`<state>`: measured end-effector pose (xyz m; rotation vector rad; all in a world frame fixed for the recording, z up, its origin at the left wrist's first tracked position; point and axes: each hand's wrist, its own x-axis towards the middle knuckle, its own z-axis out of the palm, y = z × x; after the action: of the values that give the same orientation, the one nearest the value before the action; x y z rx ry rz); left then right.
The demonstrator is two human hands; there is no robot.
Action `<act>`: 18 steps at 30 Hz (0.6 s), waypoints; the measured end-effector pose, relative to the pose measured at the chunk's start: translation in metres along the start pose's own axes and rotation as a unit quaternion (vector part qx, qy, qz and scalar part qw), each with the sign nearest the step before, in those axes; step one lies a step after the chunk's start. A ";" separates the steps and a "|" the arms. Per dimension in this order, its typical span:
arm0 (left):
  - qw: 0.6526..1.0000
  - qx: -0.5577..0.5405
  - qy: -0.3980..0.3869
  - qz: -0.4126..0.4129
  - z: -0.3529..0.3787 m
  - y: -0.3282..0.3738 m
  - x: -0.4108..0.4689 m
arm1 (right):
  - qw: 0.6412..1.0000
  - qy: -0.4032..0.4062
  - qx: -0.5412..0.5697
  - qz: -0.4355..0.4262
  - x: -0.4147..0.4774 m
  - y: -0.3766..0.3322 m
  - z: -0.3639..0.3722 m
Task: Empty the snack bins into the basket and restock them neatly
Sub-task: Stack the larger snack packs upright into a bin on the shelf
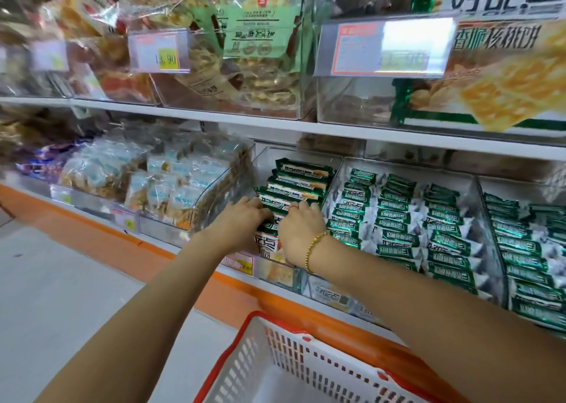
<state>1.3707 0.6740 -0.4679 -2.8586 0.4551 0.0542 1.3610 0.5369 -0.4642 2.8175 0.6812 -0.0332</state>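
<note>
1. The basket [275, 359], white mesh with a red rim, stands nearest, directly below the arms. The bottom edge of the view cuts it off, and what can be seen of its inside holds no packs.
2. Grey floor [61, 295] lies to the left. An orange strip [101, 234] runs along the foot of the shelving.
3. Both forearms reach forward to the lower shelf. A gold bracelet [315, 249] sits on the right wrist.
4. The left hand [245, 219] has its fingers curled over the front of a stack of snack packs [294, 185]. Its fingertips are buried among the wrappers.
5. The right hand [301, 228] is just beside it, touching the same stack. Its fingers are bent over the top of the front packs, gripping them, and a ring shows on one finger.
6. The snack packs, green and white, stand in a row inside a clear bin [263, 157]. The hands hide the nearest ones.
7. In the next bin to the right, small green packs [398, 219] lie in tidy rows. Those farthest right run out of view.
8. To the left, pale blue packs [171, 182] fill another clear bin, blurred.
9. On the upper shelf [245, 118], large bags sit behind price tags [159, 50]. Motion blur makes most of the print unreadable.
</note>
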 end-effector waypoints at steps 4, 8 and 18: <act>0.999 0.027 0.035 -0.008 0.003 0.000 0.004 | 0.999 0.038 0.000 0.001 -0.001 0.006 0.001; 0.998 0.038 0.055 -0.020 0.009 0.003 0.004 | 0.998 0.060 -0.002 0.024 0.000 0.003 0.005; 0.982 -0.167 0.079 -0.049 -0.004 0.020 -0.009 | 0.986 0.133 0.097 -0.007 -0.024 0.010 0.004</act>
<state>1.3559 0.6576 -0.4684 -3.2277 0.3643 -0.1261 1.3442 0.5167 -0.4637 3.0351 0.7952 0.2959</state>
